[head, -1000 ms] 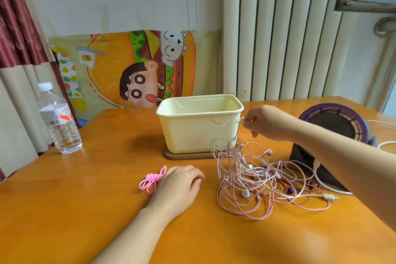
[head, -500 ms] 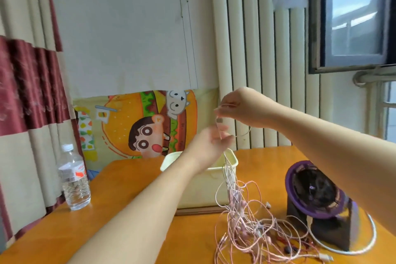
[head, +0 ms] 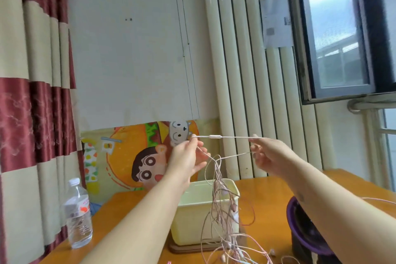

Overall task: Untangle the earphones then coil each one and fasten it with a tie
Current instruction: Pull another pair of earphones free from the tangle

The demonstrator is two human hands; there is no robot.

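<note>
Both hands are raised above the orange wooden tabletop (head: 132,216). The left hand (head: 186,159) and right hand (head: 270,155) each pinch the tangled pale pink earphone cords (head: 222,206), one strand taut between them; the rest dangles before the cream plastic tub (head: 192,216).

A lived-in home room: striped red-and-cream curtains (head: 32,92) hang beside a cartoon burger poster (head: 132,156), an orange wooden table (head: 267,191) carries a water bottle (head: 78,214), and a window (head: 336,28) opens outdoors.

left hand (head: 186,159) raised, pinching | right hand (head: 270,155) raised, pinching
</note>
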